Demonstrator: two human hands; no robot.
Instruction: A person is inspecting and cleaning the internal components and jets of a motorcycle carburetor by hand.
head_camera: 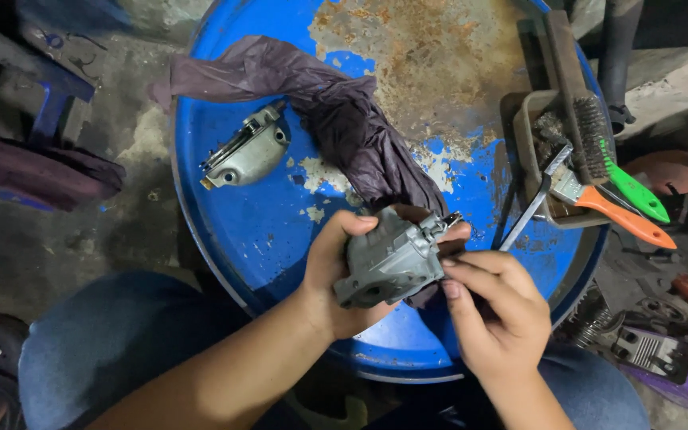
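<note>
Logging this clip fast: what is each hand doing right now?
Left hand: closed around the grey metal engine part, holding it up.
Right hand: fingers pinched at the part's right side; what they grip cannot be told.

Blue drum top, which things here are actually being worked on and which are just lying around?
In hand:
- grey metal housing, held by the left hand
- right hand, pinching at the housing's right edge

Lying about:
- dark rag
- second metal casting
- tray with a wire brush and orange-handled brush

My grey cast-metal engine part point(388, 259), blocky and grimy, sits tilted above the blue drum top point(256, 231), gripped from both sides.
</note>
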